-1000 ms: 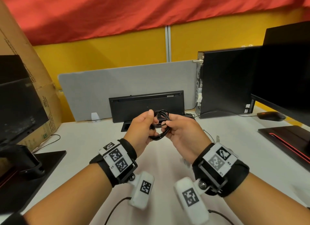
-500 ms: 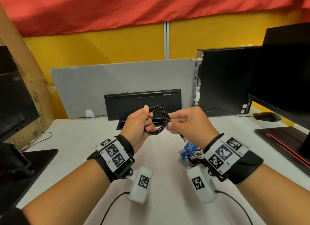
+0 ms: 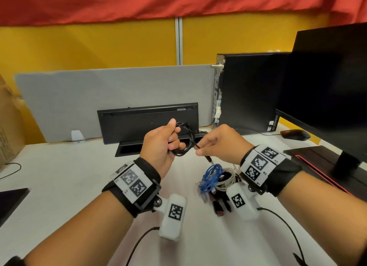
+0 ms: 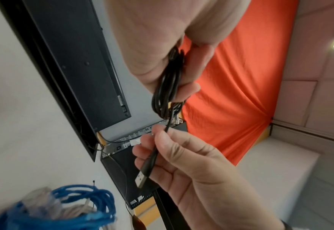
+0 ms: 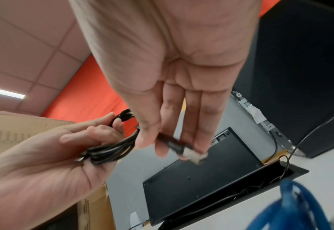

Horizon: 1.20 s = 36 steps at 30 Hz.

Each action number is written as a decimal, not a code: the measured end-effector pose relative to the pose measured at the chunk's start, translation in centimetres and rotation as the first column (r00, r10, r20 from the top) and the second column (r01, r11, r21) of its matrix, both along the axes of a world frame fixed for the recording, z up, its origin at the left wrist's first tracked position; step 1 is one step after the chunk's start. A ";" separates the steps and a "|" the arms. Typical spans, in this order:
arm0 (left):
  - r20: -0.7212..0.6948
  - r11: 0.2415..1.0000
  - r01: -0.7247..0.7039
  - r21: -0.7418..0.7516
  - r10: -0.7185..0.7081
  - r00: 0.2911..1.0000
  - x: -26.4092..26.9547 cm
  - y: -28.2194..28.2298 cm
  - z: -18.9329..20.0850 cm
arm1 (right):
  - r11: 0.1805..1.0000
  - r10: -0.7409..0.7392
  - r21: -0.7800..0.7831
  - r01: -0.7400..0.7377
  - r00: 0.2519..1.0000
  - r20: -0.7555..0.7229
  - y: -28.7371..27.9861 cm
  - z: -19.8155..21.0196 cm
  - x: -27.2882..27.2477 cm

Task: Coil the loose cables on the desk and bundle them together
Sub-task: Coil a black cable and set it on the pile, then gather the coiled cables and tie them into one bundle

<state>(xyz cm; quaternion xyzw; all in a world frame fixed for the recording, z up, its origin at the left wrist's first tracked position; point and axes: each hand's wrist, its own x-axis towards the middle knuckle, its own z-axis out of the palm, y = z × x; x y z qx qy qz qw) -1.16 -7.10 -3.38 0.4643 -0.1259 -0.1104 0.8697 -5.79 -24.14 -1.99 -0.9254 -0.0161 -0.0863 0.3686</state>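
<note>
White desk point(image 3: 59, 186) with a black PC tower point(image 3: 248, 91), a monitor point(image 3: 327, 77) at the right edge and a keyboard point(image 3: 147, 118) propped against the grey divider point(image 3: 99, 91). Pile of already gathered cables point(image 3: 215, 179), blue on top, lies on the desk just under the right wrist. Step in hand: finishing the black cable coil point(image 3: 183, 139), held in the air above the desk in front of the keyboard. Left hand point(image 3: 158, 144) is curled round the loops; right hand point(image 3: 216, 141) pinches the free tail just behind the USB plug point(image 4: 141, 179), between thumb and fingertips. Only a short tail is left out. Next, I'd say: wrap or tuck that tail round the loops so they stay put, without loosening the left grip, then drop the coil onto the pile. Versus half a second ago: hands slightly further apart, tail drawn out straighter, right hand a bit lower; coil itself unchanged.
</note>
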 end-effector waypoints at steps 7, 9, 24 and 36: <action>0.131 0.994 -0.070 0.083 0.059 0.990 1.8 -2.0 -1.0 | 0.989 -0.103 -0.128 0.069 0.955 -0.279 -4.0 0.6 3.5; 0.156 0.992 -0.091 0.093 0.076 0.985 2.4 -2.5 -1.4 | 0.933 -0.229 -0.340 0.118 0.924 -0.307 -5.2 0.0 4.8; 0.267 0.976 -0.152 0.154 0.107 0.958 4.5 -2.6 -3.1 | 0.572 -0.541 -0.818 -0.057 0.724 -0.428 -8.1 -5.5 9.7; 0.313 0.965 -0.122 0.231 0.045 0.949 4.3 -2.2 -2.8 | 0.633 -0.523 -0.773 -0.039 0.715 -0.465 -7.8 -6.3 9.4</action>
